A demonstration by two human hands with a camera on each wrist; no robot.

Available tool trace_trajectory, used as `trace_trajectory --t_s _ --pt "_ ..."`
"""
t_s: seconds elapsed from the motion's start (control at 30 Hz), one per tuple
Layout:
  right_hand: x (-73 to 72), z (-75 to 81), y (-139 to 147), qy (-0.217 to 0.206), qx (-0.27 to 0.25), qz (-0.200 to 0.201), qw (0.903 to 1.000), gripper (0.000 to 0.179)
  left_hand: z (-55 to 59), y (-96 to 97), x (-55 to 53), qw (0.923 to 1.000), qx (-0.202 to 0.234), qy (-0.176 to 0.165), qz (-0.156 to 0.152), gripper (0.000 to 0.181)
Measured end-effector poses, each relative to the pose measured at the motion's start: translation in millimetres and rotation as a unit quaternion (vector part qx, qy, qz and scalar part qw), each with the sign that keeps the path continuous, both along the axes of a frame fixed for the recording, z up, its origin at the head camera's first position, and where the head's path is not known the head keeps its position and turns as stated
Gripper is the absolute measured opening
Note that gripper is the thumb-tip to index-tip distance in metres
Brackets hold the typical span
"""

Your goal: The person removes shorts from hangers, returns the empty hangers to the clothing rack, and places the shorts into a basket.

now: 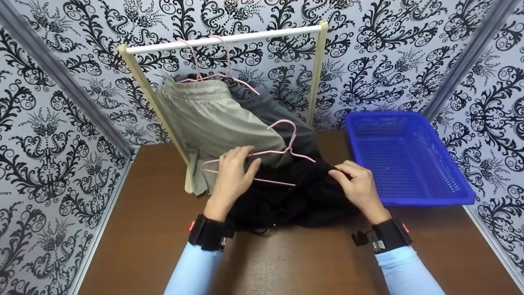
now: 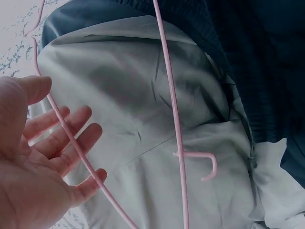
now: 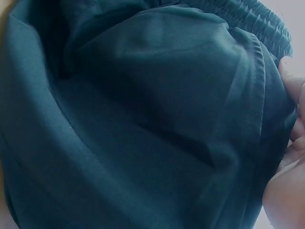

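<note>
My left hand [image 1: 234, 172] is at the left end of a pink wire hanger [image 1: 268, 152]. In the left wrist view its fingers [image 2: 71, 143] are spread and loosely extended behind the wire, with the thumb in front. The hanger's right end goes inside the waist of black shorts [image 1: 311, 200], which lie bunched over the table. My right hand [image 1: 359, 184] pinches the shorts near the elastic waistband [image 3: 259, 19], thumb on the near side. In the right wrist view the dark cloth fills most of the frame and hides part of that hand.
Behind the hands a rack [image 1: 229, 39] with a white bar carries grey-green shorts [image 1: 221, 114] and dark grey shorts [image 1: 274, 110] on pink hangers. To the right, a blue plastic basket [image 1: 417, 200] stands on the brown table [image 1: 135, 246]. Patterned panels surround the table.
</note>
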State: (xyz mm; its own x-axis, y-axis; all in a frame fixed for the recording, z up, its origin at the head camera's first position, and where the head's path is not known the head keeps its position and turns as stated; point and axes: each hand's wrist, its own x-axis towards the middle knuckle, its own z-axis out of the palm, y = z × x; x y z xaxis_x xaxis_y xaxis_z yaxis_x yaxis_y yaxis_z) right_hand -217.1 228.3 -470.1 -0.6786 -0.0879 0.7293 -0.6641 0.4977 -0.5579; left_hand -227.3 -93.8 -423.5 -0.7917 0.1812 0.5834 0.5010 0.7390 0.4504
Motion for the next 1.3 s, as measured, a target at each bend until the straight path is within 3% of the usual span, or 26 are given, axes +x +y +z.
trace_trajectory --t_s 0.37,0.63,0.87,1.1,1.3 --pt "-3.2 -2.1 -4 0.009 -0.001 -0.009 0.9999 0.008 -2.7 4.3 -3.9 0.9967 0.076 0.01 -0.024 0.011" --pt "-1.8 -1.0 -10 0.031 0.0 -0.028 0.9991 0.009 -2.4 9.7 0.9 0.9935 0.112 -0.015 -0.006 0.006" --pt "-0.5 -3.0 -14 0.025 -0.002 -0.058 0.998 0.012 1.5 13.4 0.9 0.9911 0.13 -0.027 -0.008 0.01" --pt "0.2 -5.8 -24 0.008 0.003 -0.103 0.9947 0.017 4.2 15.7 1.9 0.9899 0.14 -0.017 0.01 0.008" --pt "-0.8 -6.8 -33 0.021 -0.011 -0.112 0.9934 0.025 6.7 15.1 2.9 0.9887 0.148 -0.01 0.02 0.008"
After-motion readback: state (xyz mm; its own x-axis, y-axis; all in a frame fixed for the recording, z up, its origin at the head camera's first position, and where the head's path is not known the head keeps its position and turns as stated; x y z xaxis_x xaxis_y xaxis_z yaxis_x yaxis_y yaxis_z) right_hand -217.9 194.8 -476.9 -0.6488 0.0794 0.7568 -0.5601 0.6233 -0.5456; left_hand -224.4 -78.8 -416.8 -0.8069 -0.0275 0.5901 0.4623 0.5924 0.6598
